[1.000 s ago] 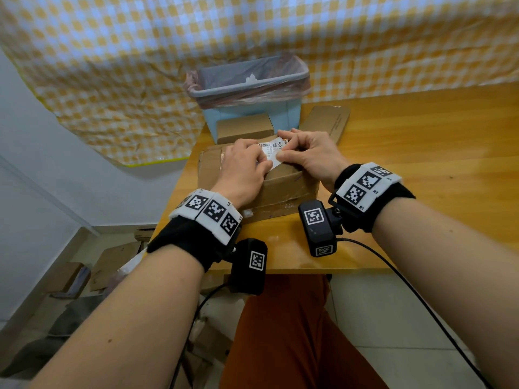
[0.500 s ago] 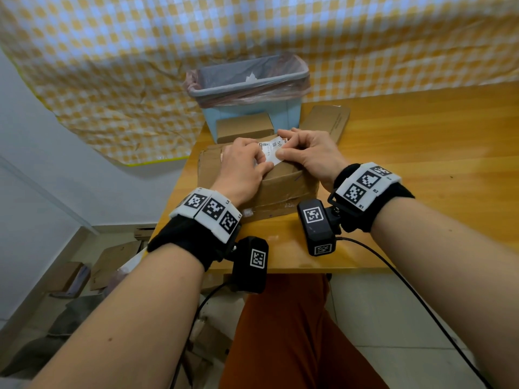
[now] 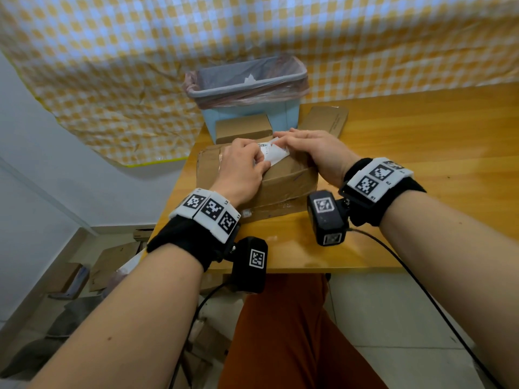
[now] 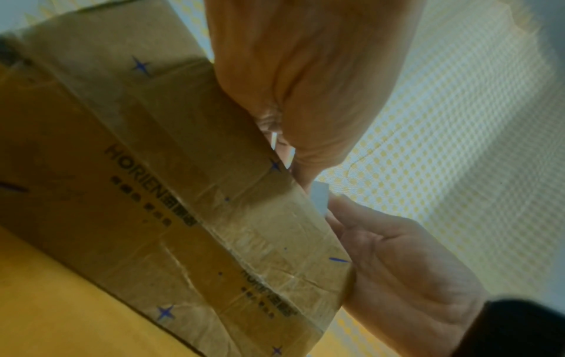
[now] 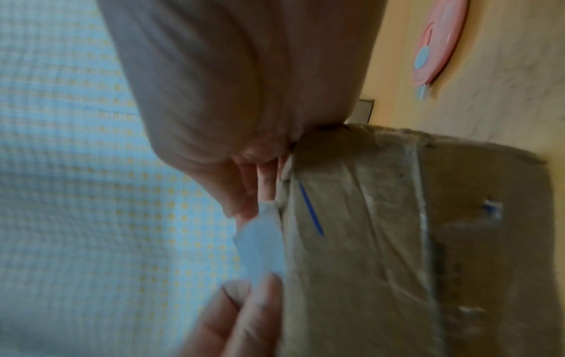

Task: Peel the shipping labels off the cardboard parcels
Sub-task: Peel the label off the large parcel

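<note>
A taped brown cardboard parcel (image 3: 283, 181) lies on the wooden table (image 3: 421, 169) in front of me. On its top is a white shipping label (image 3: 276, 155), partly lifted, with its blank side showing. My left hand (image 3: 244, 167) rests on the parcel with curled fingers and pinches the label's near left end (image 5: 263, 246). From the far side, my right hand (image 3: 311, 147) holds the label's raised edge (image 4: 319, 198) between thumb and fingers. The parcel's side (image 4: 183, 205) carries dark print and blue stars.
A blue bin (image 3: 247, 91) with a plastic liner stands just behind the parcel. In front of it sit a small cardboard box (image 3: 243, 130) and a flat box (image 3: 325, 122). Flattened cardboard (image 3: 112, 262) lies on the floor at the left. A checked cloth hangs behind.
The label has come further off the parcel top: its printed face showed before, now mostly its blank side shows. Both hands stay in about the same place.
</note>
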